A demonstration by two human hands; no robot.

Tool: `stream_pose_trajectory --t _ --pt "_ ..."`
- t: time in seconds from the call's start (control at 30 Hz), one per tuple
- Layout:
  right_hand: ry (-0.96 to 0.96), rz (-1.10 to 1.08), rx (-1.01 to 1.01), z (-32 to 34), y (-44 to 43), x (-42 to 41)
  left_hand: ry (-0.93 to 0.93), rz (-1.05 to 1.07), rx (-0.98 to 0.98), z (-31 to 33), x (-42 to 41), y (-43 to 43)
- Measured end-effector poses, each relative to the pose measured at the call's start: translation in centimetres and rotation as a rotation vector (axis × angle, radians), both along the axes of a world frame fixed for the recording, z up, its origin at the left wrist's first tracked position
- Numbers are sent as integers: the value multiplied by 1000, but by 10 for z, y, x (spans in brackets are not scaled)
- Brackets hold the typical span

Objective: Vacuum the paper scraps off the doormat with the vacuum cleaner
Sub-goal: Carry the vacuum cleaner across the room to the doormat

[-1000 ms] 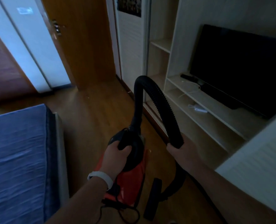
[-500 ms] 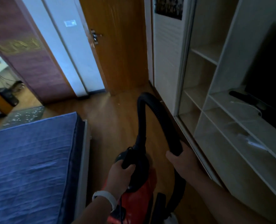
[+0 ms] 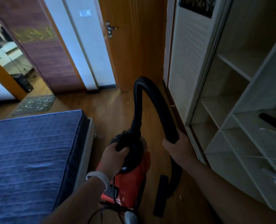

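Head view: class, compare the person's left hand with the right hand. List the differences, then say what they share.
The left hand grips the black handle atop the red vacuum cleaner; the right hand grips the black ribbed hose. The left wrist wears a white wristband; the right wrist is bare. Both hands are curled round parts of the same machine.

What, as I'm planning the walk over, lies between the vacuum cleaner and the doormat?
Head view: a corner of the blue mattress and wooden floor separate vacuum cleaner and doormat.
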State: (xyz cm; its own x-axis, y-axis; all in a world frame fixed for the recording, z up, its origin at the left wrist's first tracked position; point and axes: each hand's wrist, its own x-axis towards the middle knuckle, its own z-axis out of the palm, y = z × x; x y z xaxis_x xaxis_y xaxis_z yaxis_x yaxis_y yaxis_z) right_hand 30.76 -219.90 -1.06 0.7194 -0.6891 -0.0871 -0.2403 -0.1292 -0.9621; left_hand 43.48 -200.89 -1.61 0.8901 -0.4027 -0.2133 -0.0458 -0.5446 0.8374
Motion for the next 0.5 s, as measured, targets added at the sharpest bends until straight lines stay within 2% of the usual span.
stream_pose_trajectory --t 0.3,0.5 --pt "137 2 -112 -5 -66 131 53 20 -41 -23 136 -63" --pt "137 -7 -120 4 -109 245 69 -14 -70 -23 249 -108"
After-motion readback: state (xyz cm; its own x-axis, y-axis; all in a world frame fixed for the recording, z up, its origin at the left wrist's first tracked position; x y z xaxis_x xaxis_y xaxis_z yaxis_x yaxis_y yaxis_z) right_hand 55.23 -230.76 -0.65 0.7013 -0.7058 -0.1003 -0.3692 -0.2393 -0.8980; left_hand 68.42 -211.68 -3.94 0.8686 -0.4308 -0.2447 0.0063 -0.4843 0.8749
